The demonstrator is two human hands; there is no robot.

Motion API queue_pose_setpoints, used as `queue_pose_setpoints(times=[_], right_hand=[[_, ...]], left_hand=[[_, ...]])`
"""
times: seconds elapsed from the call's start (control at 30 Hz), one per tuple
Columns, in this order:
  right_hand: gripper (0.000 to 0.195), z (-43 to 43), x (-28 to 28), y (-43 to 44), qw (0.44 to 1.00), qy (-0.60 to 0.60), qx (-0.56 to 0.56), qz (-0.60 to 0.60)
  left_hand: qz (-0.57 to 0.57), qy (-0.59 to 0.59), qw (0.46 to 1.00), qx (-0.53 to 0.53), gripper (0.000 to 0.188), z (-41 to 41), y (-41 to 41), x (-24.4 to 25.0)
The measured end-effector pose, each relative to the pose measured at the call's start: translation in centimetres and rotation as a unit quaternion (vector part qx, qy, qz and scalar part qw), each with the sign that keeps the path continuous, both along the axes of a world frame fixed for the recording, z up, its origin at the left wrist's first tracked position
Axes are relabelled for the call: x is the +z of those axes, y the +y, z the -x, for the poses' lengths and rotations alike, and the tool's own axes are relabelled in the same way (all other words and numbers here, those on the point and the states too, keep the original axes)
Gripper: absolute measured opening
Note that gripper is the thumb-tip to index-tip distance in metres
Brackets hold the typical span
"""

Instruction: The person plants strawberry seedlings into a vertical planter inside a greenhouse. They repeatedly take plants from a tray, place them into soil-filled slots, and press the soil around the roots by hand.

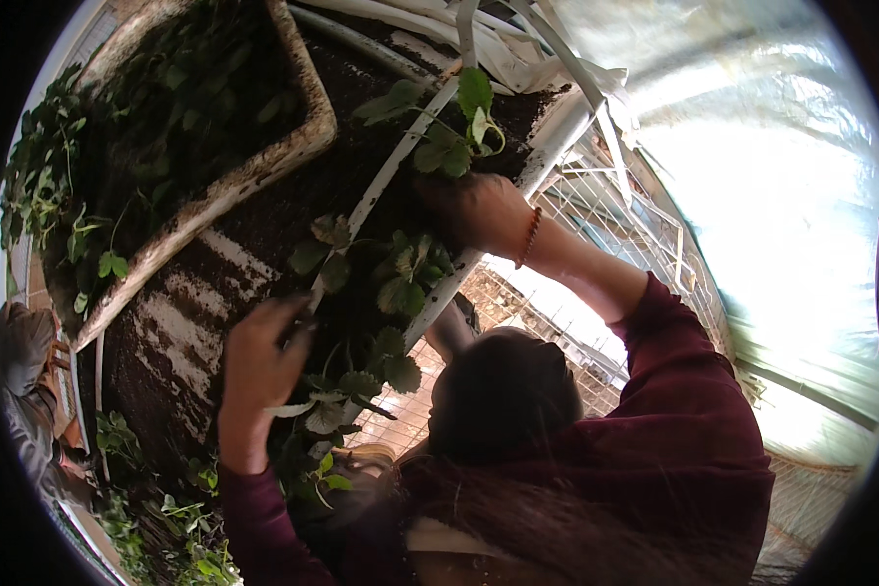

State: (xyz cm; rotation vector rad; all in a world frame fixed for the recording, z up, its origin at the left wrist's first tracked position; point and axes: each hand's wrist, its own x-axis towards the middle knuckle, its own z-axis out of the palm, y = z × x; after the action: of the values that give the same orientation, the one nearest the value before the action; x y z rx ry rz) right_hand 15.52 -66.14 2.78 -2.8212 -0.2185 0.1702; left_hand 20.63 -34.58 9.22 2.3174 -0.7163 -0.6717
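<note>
My right hand (pixel 483 209) reaches down to the dark soil by the bed's near rim, a beaded bracelet at its wrist. Its soil-darkened fingers are in shadow, and I cannot tell whether they hold anything. Just above it is a leafy seedling (pixel 450 139), which looks like a strawberry plant. Over the bed to the left is my left hand (pixel 267 359), its fingers slightly bent and blurred; their grip is unclear. Between the hands, more young plants (pixel 403 275) stand along a pale strip (pixel 388 168) that runs across the soil (pixel 256 220).
A soil-stained white tray (pixel 264 172) full of leafy seedlings rests on the far left of the bed. A white rim (pixel 439 300) borders the near side, with wire mesh (pixel 395 410) below. Bent pale tubes (pixel 571 58) and plastic sheeting (pixel 762 183) are to the right. Another person (pixel 33 388) is at the left edge.
</note>
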Motion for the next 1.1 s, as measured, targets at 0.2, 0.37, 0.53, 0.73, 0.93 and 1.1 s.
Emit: queue_pose_setpoints(times=[0.2, 0.37, 0.53, 0.73, 0.93, 1.1], right_hand=[[0.039, -1.9, -2.4, 0.4, 0.996, -0.053, 0.070, 0.001], [0.042, -1.2, -0.7, 0.6, 0.986, -0.020, 0.137, -0.094], [0.053, -3.3, -1.1, 1.5, 0.980, 0.082, 0.183, -0.013], [0.052, -0.4, 0.0, 1.7, 0.993, 0.047, 0.092, -0.055], [0.050, 0.3, -1.2, 1.9, 0.999, -0.008, 0.037, -0.039], [0.049, -0.5, 1.1, 1.7, 0.991, 0.078, 0.108, 0.030]], left_hand=[[-0.024, -0.134, 0.988, -0.074, 0.042, 1.9, -5.4, -4.5], [-0.090, -0.120, 0.983, -0.110, 0.035, 1.7, -7.2, -5.9], [-0.069, -0.199, 0.971, -0.114, 0.014, 1.2, -7.7, -8.0], [-0.032, -0.160, 0.979, -0.119, 0.026, 2.0, -5.8, -5.6], [-0.047, -0.179, 0.961, -0.207, 0.016, 1.1, -5.1, -5.4], [-0.056, -0.183, 0.963, -0.192, 0.021, 2.2, -3.0, -4.8]])
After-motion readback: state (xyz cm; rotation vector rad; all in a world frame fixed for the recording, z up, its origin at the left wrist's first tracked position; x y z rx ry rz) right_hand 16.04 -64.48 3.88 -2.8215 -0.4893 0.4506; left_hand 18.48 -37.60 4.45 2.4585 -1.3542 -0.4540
